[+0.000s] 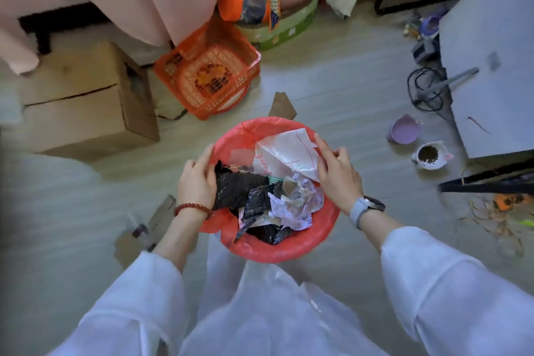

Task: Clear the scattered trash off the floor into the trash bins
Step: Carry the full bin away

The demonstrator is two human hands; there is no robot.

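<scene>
Trash bin (284, 251) blurred, left grip (196, 182) flat on black wrapper (239, 189), right grip (338, 173) loosely apart on rim.

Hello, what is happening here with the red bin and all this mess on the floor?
A person in white sleeves is tidying trash. Both hands are at the red-lined trash bin: the left hand and the right hand rest on opposite sides of its rim. The bin already holds black wrappers and a clear plastic bag. Cardboard scraps still lie on the floor beyond it.
</scene>
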